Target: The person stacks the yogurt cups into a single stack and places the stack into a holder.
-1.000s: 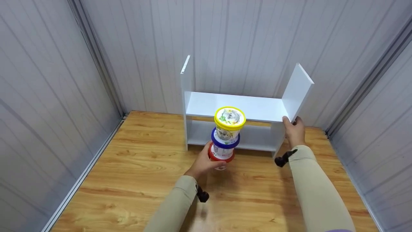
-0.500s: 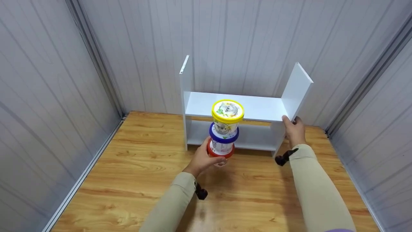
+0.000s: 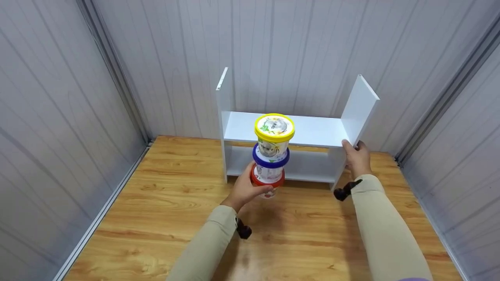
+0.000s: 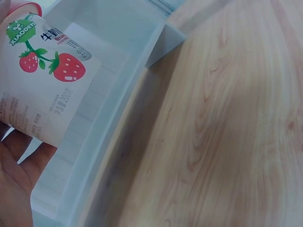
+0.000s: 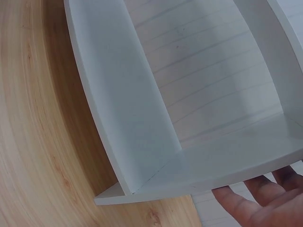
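My left hand grips the lowest of three stacked paper cups, a red-lidded cup with strawberries printed on its side. On it stand a blue-lidded cup and, topmost, a yellow-lidded cup. The stack is held up in front of a white shelf unit, hiding part of its boards. At the unit's right side panel, my right hand holds the edge, thumb in front at the upper board. In the right wrist view, its fingers lie along the panel's outer side.
The shelf unit stands on a wood-grain floor close to the back panelled wall. It has two boards, an upper board and a lower board, with its top open. Panelled walls rise on the left and right.
My left hand has raised the stack of cups slightly and carried it a little left and toward the shelf unit. The right hand has stayed on the side panel.
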`<action>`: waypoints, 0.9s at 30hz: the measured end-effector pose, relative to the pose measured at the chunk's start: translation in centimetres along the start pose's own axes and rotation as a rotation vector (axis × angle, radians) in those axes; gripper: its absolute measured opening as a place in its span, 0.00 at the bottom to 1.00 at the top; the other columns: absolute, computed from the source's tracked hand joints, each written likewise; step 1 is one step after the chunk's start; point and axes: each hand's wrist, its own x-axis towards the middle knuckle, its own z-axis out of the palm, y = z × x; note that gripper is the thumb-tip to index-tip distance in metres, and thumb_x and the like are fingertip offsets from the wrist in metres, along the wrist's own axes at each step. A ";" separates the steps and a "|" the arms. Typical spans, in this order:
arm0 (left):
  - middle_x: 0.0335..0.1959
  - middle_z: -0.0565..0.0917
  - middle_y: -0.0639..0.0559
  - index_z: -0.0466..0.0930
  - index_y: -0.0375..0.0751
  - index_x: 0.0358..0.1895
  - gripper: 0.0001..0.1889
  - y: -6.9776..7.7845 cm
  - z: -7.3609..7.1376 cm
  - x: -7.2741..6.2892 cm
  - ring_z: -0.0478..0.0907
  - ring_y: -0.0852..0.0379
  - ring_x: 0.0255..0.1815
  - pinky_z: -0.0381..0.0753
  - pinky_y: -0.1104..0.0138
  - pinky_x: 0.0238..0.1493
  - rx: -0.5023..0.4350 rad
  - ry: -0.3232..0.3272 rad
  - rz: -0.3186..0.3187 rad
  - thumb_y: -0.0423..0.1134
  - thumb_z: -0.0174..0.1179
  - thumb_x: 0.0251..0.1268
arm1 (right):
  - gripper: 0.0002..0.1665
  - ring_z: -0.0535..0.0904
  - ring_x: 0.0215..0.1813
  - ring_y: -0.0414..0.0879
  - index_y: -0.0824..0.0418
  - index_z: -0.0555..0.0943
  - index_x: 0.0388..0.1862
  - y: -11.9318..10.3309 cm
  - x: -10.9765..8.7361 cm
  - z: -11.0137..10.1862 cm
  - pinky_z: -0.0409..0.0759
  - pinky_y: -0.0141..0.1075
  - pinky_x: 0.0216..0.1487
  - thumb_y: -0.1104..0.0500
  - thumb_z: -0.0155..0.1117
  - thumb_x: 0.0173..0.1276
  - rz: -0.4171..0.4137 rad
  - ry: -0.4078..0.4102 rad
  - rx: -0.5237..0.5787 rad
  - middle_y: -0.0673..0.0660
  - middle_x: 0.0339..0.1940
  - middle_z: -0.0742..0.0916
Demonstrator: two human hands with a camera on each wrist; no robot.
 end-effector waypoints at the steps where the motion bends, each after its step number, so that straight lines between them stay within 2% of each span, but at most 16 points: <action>1: 0.66 0.75 0.57 0.60 0.60 0.76 0.54 0.1 0.0 0.1 0.73 0.52 0.66 0.70 0.48 0.69 0.005 -0.003 0.006 0.53 0.82 0.44 | 0.52 0.57 0.79 0.59 0.55 0.45 0.85 0.0 0.0 0.0 0.65 0.59 0.72 0.37 0.56 0.74 0.001 -0.003 0.002 0.63 0.82 0.58; 12: 0.63 0.77 0.60 0.62 0.62 0.75 0.51 1.5 -0.6 0.7 0.75 0.56 0.64 0.73 0.51 0.67 0.005 -0.024 0.050 0.54 0.82 0.45 | 0.53 0.54 0.80 0.59 0.54 0.43 0.85 0.0 -0.3 -0.2 0.64 0.59 0.73 0.35 0.54 0.74 0.040 -0.013 0.000 0.61 0.83 0.55; 18: 0.62 0.78 0.61 0.63 0.62 0.73 0.50 1.0 -1.1 1.5 0.75 0.56 0.63 0.73 0.49 0.67 0.026 -0.030 0.058 0.56 0.81 0.44 | 0.54 0.53 0.81 0.59 0.54 0.42 0.85 1.6 0.4 0.5 0.62 0.60 0.73 0.34 0.54 0.74 0.040 -0.021 0.010 0.62 0.83 0.54; 27: 0.62 0.78 0.61 0.63 0.62 0.72 0.48 2.6 -1.6 2.0 0.76 0.57 0.62 0.74 0.51 0.66 0.029 -0.046 0.102 0.57 0.80 0.47 | 0.54 0.54 0.80 0.60 0.55 0.43 0.85 1.8 0.5 0.7 0.64 0.59 0.73 0.34 0.53 0.74 0.034 -0.019 -0.020 0.63 0.83 0.55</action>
